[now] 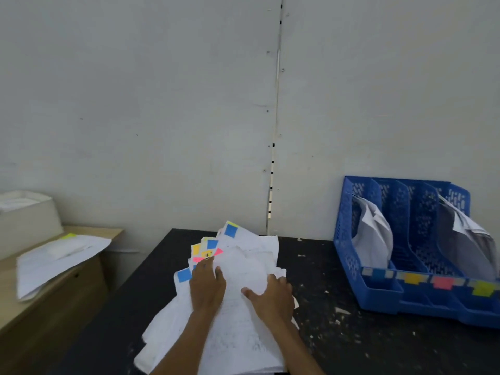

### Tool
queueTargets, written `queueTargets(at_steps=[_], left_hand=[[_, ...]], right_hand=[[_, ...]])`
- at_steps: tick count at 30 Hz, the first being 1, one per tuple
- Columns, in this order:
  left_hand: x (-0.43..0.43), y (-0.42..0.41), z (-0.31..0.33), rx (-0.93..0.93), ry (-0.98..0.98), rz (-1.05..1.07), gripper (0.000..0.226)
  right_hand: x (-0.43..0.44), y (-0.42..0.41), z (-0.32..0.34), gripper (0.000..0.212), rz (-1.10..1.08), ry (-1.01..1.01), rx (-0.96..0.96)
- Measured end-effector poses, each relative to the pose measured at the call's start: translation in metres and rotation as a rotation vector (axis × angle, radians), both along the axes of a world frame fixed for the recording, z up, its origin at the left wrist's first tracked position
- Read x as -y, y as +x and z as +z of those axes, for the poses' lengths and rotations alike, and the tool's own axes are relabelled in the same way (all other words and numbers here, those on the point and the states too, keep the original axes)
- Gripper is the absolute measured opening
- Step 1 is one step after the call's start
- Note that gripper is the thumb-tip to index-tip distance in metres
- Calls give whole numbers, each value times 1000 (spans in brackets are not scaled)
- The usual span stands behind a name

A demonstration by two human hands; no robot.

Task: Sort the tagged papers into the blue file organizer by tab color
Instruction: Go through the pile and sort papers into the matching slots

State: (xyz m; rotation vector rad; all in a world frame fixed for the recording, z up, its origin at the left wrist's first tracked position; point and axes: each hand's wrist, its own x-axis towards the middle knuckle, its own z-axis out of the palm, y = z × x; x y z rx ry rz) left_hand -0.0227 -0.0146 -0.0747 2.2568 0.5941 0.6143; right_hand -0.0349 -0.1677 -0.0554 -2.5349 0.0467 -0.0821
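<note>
L hand (207, 286) + R hand (272, 297) flat on paper stack (238, 336), grips wide, pinning sheets; tabs (211, 243) fanned beyond L grip for ID.

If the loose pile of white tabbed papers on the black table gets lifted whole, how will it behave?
The loose pile of white tabbed papers would probably sag and flop: its top sheet bows up between the left hand and right hand. Sheets would likely slide apart, since they lie fanned with uneven edges.
</note>
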Motion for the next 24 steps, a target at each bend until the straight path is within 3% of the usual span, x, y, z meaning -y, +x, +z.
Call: queueTargets(at_steps=[6, 11, 18, 21, 24], left_hand=[[-21, -8, 2, -55, 17, 22, 51], [-20, -7, 6, -49, -35, 153, 50], [-22, 3, 13, -56, -42, 220, 47], [-23, 5, 18, 3, -44, 260, 45], [-19, 8, 22, 89, -63, 248, 40]], right_hand=[[-22, -3, 6, 69, -90, -55, -41], [-12, 0, 4, 60, -70, 215, -7], [7, 6, 11, 8, -67, 156, 71], [9, 8, 14, 13, -108, 122, 150], [14, 10, 22, 16, -124, 209, 256]])
